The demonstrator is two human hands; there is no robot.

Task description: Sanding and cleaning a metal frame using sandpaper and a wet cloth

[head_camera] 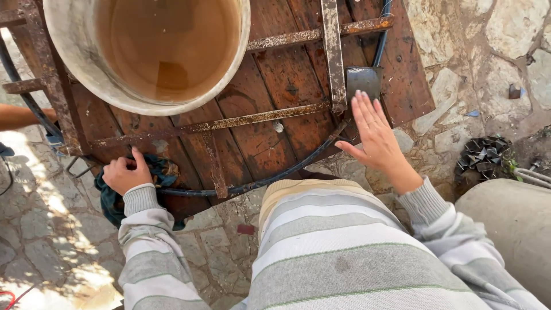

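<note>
Nearest to you is your own striped sweater (pixel 344 247), grey and cream bands filling the lower middle of the view, with both sleeves reaching forward from it. Your left hand (pixel 127 172) is curled shut around a dark green rag (pixel 115 198), the fingers folded over a bunch of the cloth and the thumb pointing up; the rest of the rag hangs below and to the outside of that fist, against the near edge of a round wooden tabletop (pixel 264 132). Your right hand (pixel 376 135) is open and holds nothing, fingers straight and spread a little, palm down over the far side of the same edge; whether it presses on the wood or hangs just above it I cannot tell. Between your two hands a black hose (pixel 270 177) curves along the rim of the tabletop, and a rusty metal frame (pixel 229 122) crosses the boards just beyond your knuckles. Right at the fingertips of your open hand sits a small dark metal plate (pixel 364 81), beside an upright rusty bar (pixel 333 51). Farther on, beyond your closed hand, a large pale bucket (pixel 63 40) stands on the wood, filled with muddy brown water (pixel 166 46). Off to the outside of your right hand, on the stone paving (pixel 459 46), lies a pile of folded metal pieces (pixel 482 158), and a grey rounded concrete form (pixel 511 229) sits near your right sleeve.
</note>
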